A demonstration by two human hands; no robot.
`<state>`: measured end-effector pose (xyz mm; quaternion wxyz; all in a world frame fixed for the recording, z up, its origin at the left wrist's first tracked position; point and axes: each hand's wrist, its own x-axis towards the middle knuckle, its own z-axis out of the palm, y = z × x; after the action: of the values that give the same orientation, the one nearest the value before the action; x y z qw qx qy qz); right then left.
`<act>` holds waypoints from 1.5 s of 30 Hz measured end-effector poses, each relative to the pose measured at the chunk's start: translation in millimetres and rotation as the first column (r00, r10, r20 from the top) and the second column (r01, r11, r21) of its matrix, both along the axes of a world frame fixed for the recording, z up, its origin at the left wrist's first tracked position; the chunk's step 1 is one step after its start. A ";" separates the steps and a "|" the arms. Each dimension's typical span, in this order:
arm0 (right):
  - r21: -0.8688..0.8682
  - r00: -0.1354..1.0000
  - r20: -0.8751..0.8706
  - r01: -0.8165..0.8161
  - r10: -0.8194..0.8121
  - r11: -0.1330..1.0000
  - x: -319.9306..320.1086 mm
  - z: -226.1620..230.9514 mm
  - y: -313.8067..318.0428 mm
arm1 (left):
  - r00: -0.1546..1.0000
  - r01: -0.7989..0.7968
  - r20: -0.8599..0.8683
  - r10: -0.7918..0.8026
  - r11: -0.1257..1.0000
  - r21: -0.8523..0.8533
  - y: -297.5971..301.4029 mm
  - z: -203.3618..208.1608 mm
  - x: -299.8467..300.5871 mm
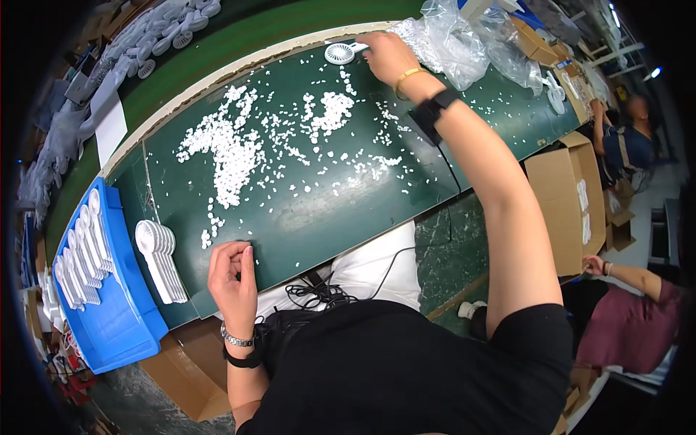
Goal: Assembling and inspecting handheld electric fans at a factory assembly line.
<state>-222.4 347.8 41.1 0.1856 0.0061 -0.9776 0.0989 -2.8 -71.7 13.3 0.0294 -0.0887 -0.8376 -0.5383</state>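
Item: small white handheld fan (341, 53), round slatted head with a short handle, hard plastic. It lies at the far edge of the dark green table (304, 217), just left of the crinkled clear plastic bags (464, 43).

Right hand (384, 54): arm stretched far across the table, fingers closing on the fan's handle; grip appears to be grasping it, though the fingertips are partly hidden. Gold bangle and black strap at the wrist.

Left hand (232, 279): loosely curled, holding nothing, resting on the table's near edge, just right of a fanned stack of white fans (159, 257).

Also present: scattered white plastic bits (239, 156), small and irregular, spread over the table's middle; blue plastic tray (116, 319) at near left, with rows of white fans; brown cardboard box (573, 196) at right.

Risks, as judged: the outstretched forearm passes over the loose bits and could sweep them off the table; a grasp on the handle alone may let the fan tip; the slack bags could snag.
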 end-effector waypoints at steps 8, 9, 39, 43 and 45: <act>0.470 0.993 0.037 -0.119 0.115 0.875 -49.1 -25.0 21.3 | 0.999 -0.026 0.025 0.025 0.997 0.077 -1.0 -4.4 -0.8; 0.496 0.991 0.010 -0.122 0.135 0.860 -49.3 -24.0 20.2 | 0.999 -0.033 0.026 0.031 0.996 0.086 -2.0 -4.3 -0.3; -0.507 0.917 -0.001 -0.344 0.399 0.790 170.9 24.4 -168.5 | 0.938 -0.188 0.335 -0.087 0.686 0.703 7.7 0.3 12.6; -0.402 0.880 0.028 -0.424 0.474 0.811 136.5 19.7 -178.9 | 0.936 -0.191 0.333 -0.113 0.631 0.752 3.8 -1.6 6.7; -0.328 0.854 0.054 -0.474 0.517 0.817 121.1 15.6 -191.5 | 0.936 -0.193 0.335 -0.109 0.636 0.747 3.4 -2.4 6.7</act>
<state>-101.3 156.3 56.7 0.0827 0.2251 -0.9256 0.2928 3.9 -68.3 11.0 -0.0720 0.0490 -0.5208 -0.8492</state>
